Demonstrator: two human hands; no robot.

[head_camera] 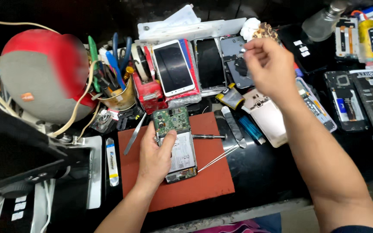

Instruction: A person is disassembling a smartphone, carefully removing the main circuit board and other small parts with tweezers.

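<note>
Left hand (154,157) is flat down on an opened phone (175,144) in the middle of the frame, grip closed around its left edge with the thumb across the battery. The phone lies on a reddish-brown mat (203,181) on the desk (264,177), green circuit board at the top end, uncovered.

Right hand (269,64) is up in the air at upper right, over a row of phones – fingertips pinched together, but whatever's between them is too small to tell.

Just right of the opened phone there's a screwdriver (209,136) and a pair of tweezers (219,157) lying on the mat, tweezer tips pointing at the phone's lower corner. Another pair of tweezers (134,134) lies off the mat's upper left. A white-framed phone (172,67) leans above – next to a yellow cup of tools (119,92). Red and grey round thing (44,73) in the upper left.
</note>
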